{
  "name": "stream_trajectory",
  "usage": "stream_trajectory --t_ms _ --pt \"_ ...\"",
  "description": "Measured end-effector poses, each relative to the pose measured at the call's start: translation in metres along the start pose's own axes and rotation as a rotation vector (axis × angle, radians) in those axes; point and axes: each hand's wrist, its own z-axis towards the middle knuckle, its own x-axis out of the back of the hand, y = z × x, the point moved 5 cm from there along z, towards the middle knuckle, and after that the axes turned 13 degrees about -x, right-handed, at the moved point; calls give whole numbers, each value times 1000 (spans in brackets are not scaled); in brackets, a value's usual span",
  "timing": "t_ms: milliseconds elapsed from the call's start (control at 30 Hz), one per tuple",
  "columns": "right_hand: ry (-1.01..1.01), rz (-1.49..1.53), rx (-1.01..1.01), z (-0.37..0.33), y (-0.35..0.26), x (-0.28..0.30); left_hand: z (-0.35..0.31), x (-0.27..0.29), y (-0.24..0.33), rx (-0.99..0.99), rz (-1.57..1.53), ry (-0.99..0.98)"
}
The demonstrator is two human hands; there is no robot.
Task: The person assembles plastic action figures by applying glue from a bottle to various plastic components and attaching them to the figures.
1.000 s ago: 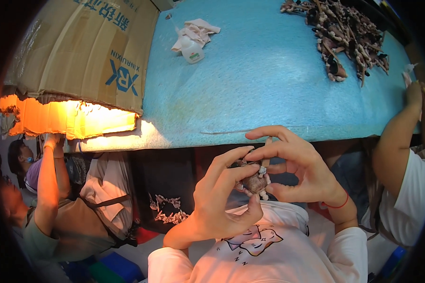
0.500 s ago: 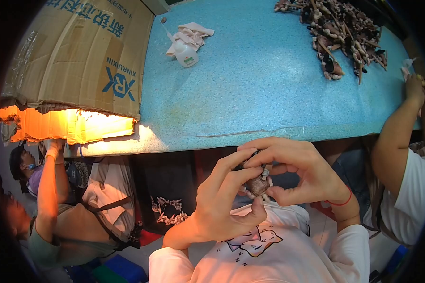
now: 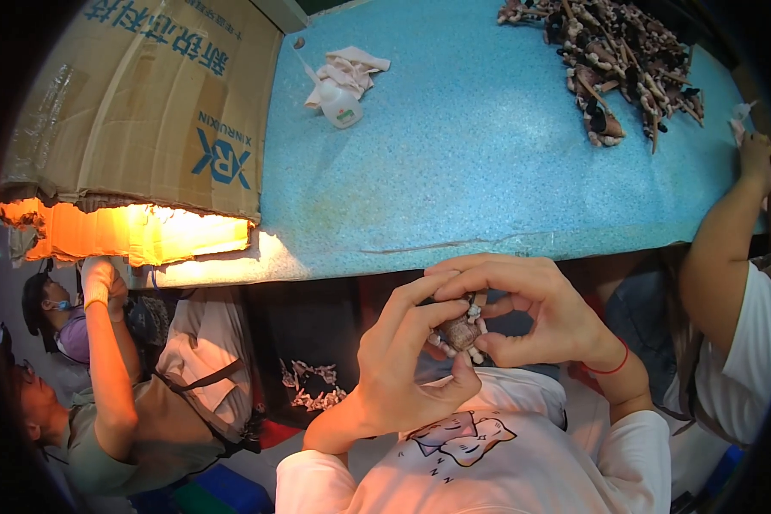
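Both of my hands meet in front of my chest around a small figurine-like piece (image 3: 461, 332), brown and ribbed in its body with pale knobbly bits along its sides. The fingers of my left hand (image 3: 409, 360) curl over its left and upper side, thumb low beneath it. My right hand (image 3: 535, 313) pinches it from the right, with the thumb at its lower right edge. Fingertips hide the upper part of the piece. It is held in the air, just off the near edge of the blue-covered table (image 3: 454, 163).
A big cardboard box (image 3: 146, 111) with a glowing lower opening stands at left. A white bottle (image 3: 341, 107) and crumpled cloth (image 3: 360, 67) lie on the table. Similar brown pieces are heaped (image 3: 617, 68) far right. Below are more pale pieces (image 3: 313, 385). Co-workers (image 3: 111, 403) sit on both sides.
The piece has turned slightly between my fingers, and its dark upper part is now more covered. My head view has shifted a little. The left co-worker's arm has moved slightly.
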Motion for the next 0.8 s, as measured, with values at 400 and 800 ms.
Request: stream_trajectory --t_ms 400,800 --pt "191 417 97 -25 10 3 -15 0 -16 175 -558 269" --pt "144 230 192 -8 11 -8 -13 -2 -9 3 -356 221"
